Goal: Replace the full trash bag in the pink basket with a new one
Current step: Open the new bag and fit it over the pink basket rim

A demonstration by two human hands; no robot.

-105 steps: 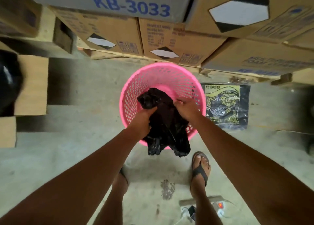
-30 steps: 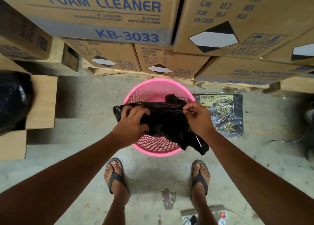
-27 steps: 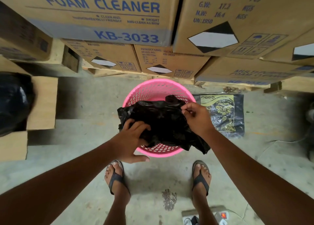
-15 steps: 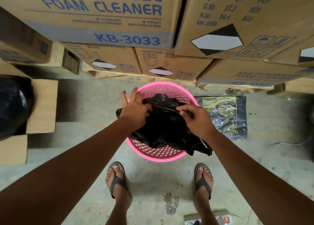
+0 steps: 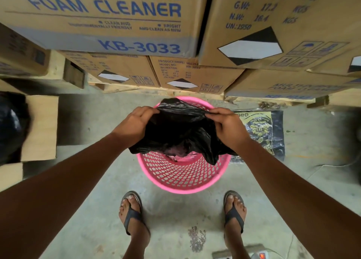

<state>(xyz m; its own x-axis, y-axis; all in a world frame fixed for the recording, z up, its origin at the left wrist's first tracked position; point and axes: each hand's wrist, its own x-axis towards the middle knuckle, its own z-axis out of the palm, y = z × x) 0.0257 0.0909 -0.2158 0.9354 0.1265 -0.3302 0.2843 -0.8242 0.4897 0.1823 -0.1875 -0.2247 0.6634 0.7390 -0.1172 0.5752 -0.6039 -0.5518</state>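
Observation:
The pink mesh basket [image 5: 183, 177] stands on the concrete floor in front of my feet. A new black trash bag [image 5: 181, 133] is stretched over its mouth and sags into it. My left hand [image 5: 134, 125] pinches the bag's edge on the left. My right hand [image 5: 229, 126] pinches the same edge on the right, and the bag's mouth gapes between them. The basket's far rim shows just behind the bag. At the far left a full black trash bag [image 5: 11, 125] sits partly out of frame.
Stacked cardboard cartons [image 5: 109, 24] on wooden pallets rise close behind the basket. A flat pack of trash bags [image 5: 261, 131] lies on the floor to its right. An open cardboard box [image 5: 40, 127] sits at left. A power strip [image 5: 256, 254] lies by my right foot.
My hands lifted the crumpled bag out of the basket, regripped it, and now hold its edge spread apart above the rim. The left hand shifted from the bag's middle to its edge.

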